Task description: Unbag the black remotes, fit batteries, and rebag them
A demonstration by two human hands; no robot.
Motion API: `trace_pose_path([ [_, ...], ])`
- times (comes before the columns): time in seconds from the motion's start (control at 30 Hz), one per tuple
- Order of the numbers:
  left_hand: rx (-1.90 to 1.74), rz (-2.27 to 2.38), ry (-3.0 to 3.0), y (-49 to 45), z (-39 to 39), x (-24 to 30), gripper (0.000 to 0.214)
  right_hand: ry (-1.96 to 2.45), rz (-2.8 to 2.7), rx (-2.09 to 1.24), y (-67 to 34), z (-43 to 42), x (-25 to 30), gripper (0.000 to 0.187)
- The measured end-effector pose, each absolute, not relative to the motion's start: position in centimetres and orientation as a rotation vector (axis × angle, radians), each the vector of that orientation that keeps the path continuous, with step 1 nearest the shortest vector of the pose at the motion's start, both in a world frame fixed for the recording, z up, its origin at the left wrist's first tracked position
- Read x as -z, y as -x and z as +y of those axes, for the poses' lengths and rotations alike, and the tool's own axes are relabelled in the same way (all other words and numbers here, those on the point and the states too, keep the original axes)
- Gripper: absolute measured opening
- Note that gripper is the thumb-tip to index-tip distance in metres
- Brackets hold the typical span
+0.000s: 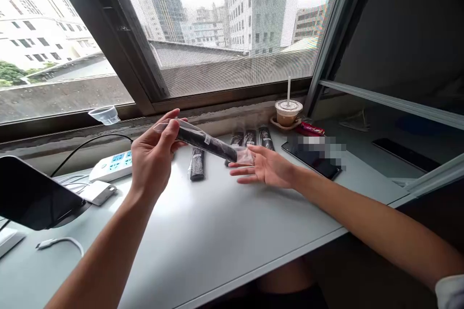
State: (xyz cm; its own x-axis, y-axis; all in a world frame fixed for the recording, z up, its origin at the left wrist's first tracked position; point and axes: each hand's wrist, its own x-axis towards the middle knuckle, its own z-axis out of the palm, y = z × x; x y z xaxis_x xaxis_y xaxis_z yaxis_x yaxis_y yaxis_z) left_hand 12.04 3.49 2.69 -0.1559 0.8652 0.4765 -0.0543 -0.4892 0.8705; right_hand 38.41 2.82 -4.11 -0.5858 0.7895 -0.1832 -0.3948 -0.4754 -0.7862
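My left hand grips one end of a black rolled item in a clear plastic sleeve, thumb on top. The roll is held above the desk and slopes down to the right, with a small white label on its side. At its lower end, my right hand has its fingers stretched out beside the loose plastic; whether they touch it I cannot tell. A similar wrapped black roll lies on the desk below. Several more wrapped rolls lie behind my right hand, partly hidden.
On the white desk, a power strip, a white charger, a cable and a dark screen stand left. A phone, a red packet and a drink cup with straw are right. A window runs behind.
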Motion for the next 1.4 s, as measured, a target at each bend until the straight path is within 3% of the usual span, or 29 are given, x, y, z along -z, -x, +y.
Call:
trace_pose_path([
  [0.23,-1.611,1.0,-1.388,-12.9,2.7,-3.0,0.035,0.65,-0.96,-2.14,-38.6,3.0,5.0,0.033],
  [0.57,-1.762,1.107,-1.403,-11.6,3.0,-4.3,0.034,0.603,-1.182,-2.139,-38.5,2.9,5.1,0.033],
  [0.67,-1.804,1.259,-1.558,-10.4,3.0,-4.2,0.034,0.629,-1.232,-2.101,-38.5,2.9,5.3,0.033],
  [0.77,-1.87,1.564,-2.09,-9.5,2.2,-4.1,0.04,0.688,-1.348,-2.035,-38.6,3.0,5.3,0.037],
  [0.83,-1.665,1.524,-2.689,-9.8,1.4,-3.8,0.048,0.742,-1.472,-1.977,-38.8,3.0,5.1,0.043],
  [0.9,-1.116,1.187,-3.165,-10.5,0.8,-3.1,0.063,0.775,-1.593,-1.909,-38.9,2.9,4.8,0.048],
  [0.97,-0.604,1.045,-3.231,-11.4,0.6,-1.9,0.076,0.787,-1.671,-1.852,-39.0,2.8,4.5,0.053],
  [1.07,-0.236,1.158,-3.125,-11.7,0.7,-0.2,0.059,0.864,-1.718,-1.809,-39.2,2.7,4.2,0.069],
  [1.13,-0.146,1.256,-3.054,-11.0,0.9,0.4,0.051,0.934,-1.753,-1.779,-39.5,2.9,4.2,0.07],
  [1.27,-0.124,1.391,-2.925,-8.9,1.3,0.9,0.042,0.986,-1.817,-1.651,-40.4,3.8,4.6,0.041],
  [1.4,-0.131,1.437,-2.768,-7.3,1.8,1.3,0.029,0.995,-1.706,-1.494,-40.9,4.5,5.2,0.039],
])
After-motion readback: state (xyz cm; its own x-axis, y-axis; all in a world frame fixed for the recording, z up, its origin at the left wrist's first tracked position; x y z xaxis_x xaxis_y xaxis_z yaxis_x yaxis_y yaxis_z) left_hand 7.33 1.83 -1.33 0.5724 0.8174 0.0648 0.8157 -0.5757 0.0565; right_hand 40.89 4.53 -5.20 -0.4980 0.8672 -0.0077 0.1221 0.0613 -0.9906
